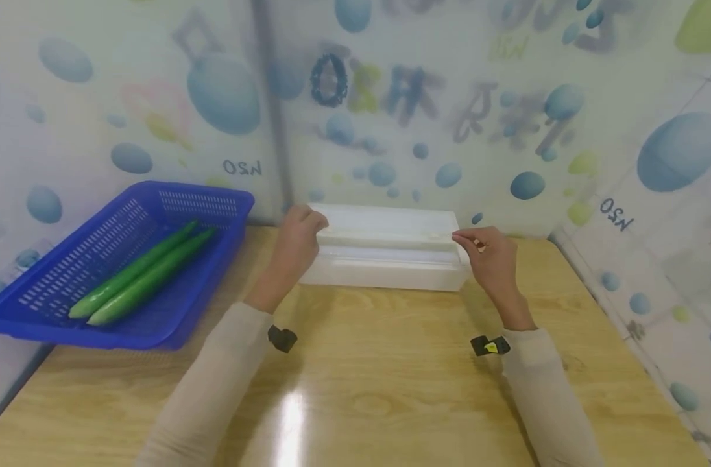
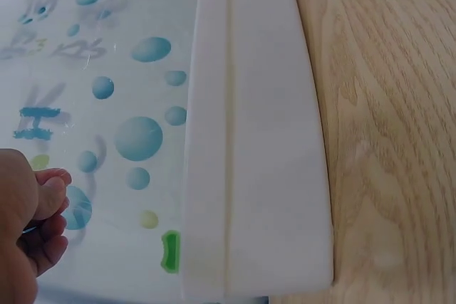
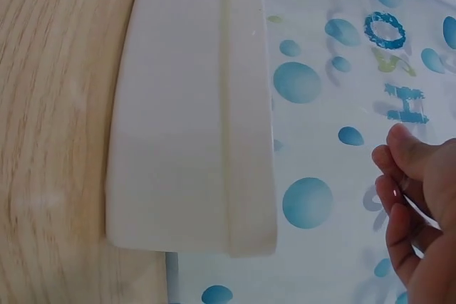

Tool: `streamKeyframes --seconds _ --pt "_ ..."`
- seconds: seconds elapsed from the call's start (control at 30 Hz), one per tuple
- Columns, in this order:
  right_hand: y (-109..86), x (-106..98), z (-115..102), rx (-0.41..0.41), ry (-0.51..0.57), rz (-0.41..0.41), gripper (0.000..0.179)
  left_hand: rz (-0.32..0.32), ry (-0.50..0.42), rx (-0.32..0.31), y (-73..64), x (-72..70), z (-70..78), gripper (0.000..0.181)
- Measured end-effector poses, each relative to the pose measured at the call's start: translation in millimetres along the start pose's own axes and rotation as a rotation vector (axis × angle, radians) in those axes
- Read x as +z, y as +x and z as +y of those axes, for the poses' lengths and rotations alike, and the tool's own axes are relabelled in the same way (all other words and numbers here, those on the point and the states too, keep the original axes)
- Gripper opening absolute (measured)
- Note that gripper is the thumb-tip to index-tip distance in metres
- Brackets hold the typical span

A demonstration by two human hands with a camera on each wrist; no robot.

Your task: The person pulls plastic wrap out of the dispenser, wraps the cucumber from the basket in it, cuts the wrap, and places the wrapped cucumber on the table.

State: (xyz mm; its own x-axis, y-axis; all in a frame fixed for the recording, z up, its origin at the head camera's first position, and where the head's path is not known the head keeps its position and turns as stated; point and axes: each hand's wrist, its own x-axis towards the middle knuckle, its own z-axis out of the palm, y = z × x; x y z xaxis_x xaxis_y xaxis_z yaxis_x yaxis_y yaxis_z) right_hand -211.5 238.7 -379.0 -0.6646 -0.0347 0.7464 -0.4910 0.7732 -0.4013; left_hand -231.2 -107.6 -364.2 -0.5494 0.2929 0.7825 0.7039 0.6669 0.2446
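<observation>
A long white box, like a cling film dispenser (image 1: 385,275), stands lengthwise at the back of the table, with a lengthwise slot along its top. My left hand (image 1: 300,237) is at its left end, thumb and fingers pinched together. My right hand (image 1: 486,256) pinches at the right end. Both seem to hold the edge of a clear plastic film, whose faint sheen shows between them; its outline is hard to make out. In the wrist views the left hand (image 2: 32,222) and right hand (image 3: 420,204) are apart from the white body.
A blue plastic basket (image 1: 209,295) at the left holds two long green cucumbers (image 1: 151,279). The wooden table (image 1: 367,370) meets a wall (image 1: 390,130) patterned with blue and green ovals just behind the box. Another wall (image 1: 653,259) runs along the right side.
</observation>
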Motion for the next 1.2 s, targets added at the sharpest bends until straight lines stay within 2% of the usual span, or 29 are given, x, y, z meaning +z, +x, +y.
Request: streamKeyframes --seconds 0.2,0.47,0.6,0.9,1.2 --pt "2.5 -5 -3 -0.020 0.015 0.028 0.010 -0.020 -0.001 -0.016 4.0 -6.8 5.5 0.032" --pt "7.0 -8 -3 -0.064 0.037 0.064 0.010 -0.010 -0.006 -0.041 10.3 -10.3 5.6 0.028" --pt "13.1 -10 -3 -0.057 0.024 0.073 0.011 -0.020 0.013 -0.035 16.7 -11.4 4.4 0.028" --pt "21.1 -14 -5 -0.023 0.044 0.086 0.010 -0.081 0.030 -0.082 28.4 -18.4 9.2 0.025" --pt "15.4 -15 -3 0.017 0.077 0.090 0.010 -0.060 0.008 -0.059 27.6 -16.6 11.7 0.025"
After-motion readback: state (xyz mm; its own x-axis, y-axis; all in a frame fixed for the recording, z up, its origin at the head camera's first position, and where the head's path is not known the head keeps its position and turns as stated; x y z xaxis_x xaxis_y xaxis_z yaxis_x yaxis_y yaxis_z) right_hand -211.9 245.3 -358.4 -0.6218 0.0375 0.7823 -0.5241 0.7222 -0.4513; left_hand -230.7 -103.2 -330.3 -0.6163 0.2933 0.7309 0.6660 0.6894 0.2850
